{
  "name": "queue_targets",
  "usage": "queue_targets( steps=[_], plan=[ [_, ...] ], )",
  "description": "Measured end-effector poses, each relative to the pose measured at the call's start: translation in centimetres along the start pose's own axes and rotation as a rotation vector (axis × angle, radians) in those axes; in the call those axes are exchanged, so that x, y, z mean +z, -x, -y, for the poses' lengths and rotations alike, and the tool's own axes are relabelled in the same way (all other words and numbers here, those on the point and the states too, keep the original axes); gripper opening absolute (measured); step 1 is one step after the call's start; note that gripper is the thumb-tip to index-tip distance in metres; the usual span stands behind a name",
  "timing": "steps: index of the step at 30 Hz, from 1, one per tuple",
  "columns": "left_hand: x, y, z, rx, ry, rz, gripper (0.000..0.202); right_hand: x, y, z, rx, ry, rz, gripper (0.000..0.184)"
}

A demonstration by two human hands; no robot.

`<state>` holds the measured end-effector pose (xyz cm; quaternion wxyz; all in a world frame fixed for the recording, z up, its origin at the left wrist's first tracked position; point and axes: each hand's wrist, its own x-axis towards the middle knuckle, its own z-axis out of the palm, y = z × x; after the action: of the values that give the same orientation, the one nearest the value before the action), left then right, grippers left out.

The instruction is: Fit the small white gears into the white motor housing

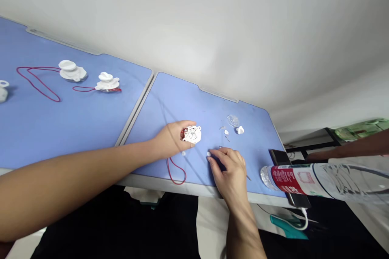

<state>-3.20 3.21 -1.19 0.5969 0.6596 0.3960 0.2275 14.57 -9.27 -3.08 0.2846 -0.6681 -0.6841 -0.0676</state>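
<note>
My left hand (174, 139) is closed around a white plastic casing (193, 134), its open face with small inner parts turned up. Red cord shows at the casing's edge, and a loop of red cord (176, 172) hangs below this hand on the table. To the right, my right hand (227, 166) pinches a small white round piece (208, 154) between thumb and fingertip, low over the table. A thin metal rod (248, 177) sticks out from beneath that hand; the rest of it is hidden. Another small pale disc (183, 153) lies just under the casing.
Beyond my right hand lie a clear plastic cover (233, 120), a white knob (240, 130), a small white part (226, 132) and several tiny screws. A water bottle (291, 180) and phone (279, 157) are at right. Two white corded devices (72, 71) (107, 82) sit on the left table.
</note>
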Motion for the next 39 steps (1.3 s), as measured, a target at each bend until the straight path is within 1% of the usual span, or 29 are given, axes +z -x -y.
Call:
queue_targets(
  steps=[7, 11, 13, 14, 16, 18, 19, 21, 23, 27, 31, 34, 37, 39],
  plan=[
    [0.1, -0.1, 0.3, 0.041, -0.052, -0.009, 0.066, 0.3, -0.2, -0.3, 0.014, -0.022, 0.022, 0.013],
    [0.0, -0.1, 0.4, 0.055, -0.080, 0.001, 0.066, 0.0, -0.5, 0.1, 0.089, -0.123, 0.020, 0.012],
    [0.1, 0.0, 0.4, 0.074, -0.090, -0.001, 0.066, -0.4, -0.8, 0.2, 0.186, -0.290, 0.016, 0.010],
    [0.1, 0.1, 0.4, 0.090, -0.105, -0.008, 0.065, -0.7, -0.9, 0.3, 0.251, -0.420, 0.021, 0.009],
    [0.2, 0.3, 0.2, 0.135, -0.153, -0.031, 0.063, -1.3, -1.4, 0.3, 0.392, -0.742, 0.038, 0.007],
    [0.2, 0.5, -0.1, 0.184, -0.192, -0.053, 0.059, -1.6, -1.9, 0.3, 0.516, -1.055, 0.072, 0.010],
    [0.2, 0.5, -0.2, 0.204, -0.201, -0.058, 0.057, -1.7, -2.2, 0.3, 0.564, -1.178, 0.095, 0.012],
    [0.2, 0.7, -0.5, 0.227, -0.199, -0.060, 0.055, -1.7, -2.9, 0.5, 0.636, -1.339, 0.154, 0.015],
    [0.2, 0.8, -0.6, 0.237, -0.190, -0.062, 0.055, -1.5, -3.5, 0.7, 0.678, -1.411, 0.204, 0.017],
    [0.2, 1.0, -0.8, 0.232, -0.200, -0.080, 0.059, -0.9, -4.2, 1.0, 0.706, -1.415, 0.235, 0.020],
    [0.2, 1.1, -0.8, 0.237, -0.239, -0.101, 0.061, -0.2, -4.4, 0.8, 0.689, -1.339, 0.227, 0.020],
    [0.2, 1.1, -0.6, 0.254, -0.214, -0.111, 0.059, 0.2, -4.3, 0.8, 0.640, -1.189, 0.132, 0.018],
    [0.4, 1.2, -0.7, 0.248, -0.187, -0.098, 0.057, 0.4, -4.2, 1.2, 0.527, -1.063, 0.031, 0.010],
    [0.4, 1.2, -0.9, 0.232, -0.189, -0.082, 0.055, 0.4, -4.2, 1.5, 0.442, -1.014, 0.004, 0.005]
  ],
)
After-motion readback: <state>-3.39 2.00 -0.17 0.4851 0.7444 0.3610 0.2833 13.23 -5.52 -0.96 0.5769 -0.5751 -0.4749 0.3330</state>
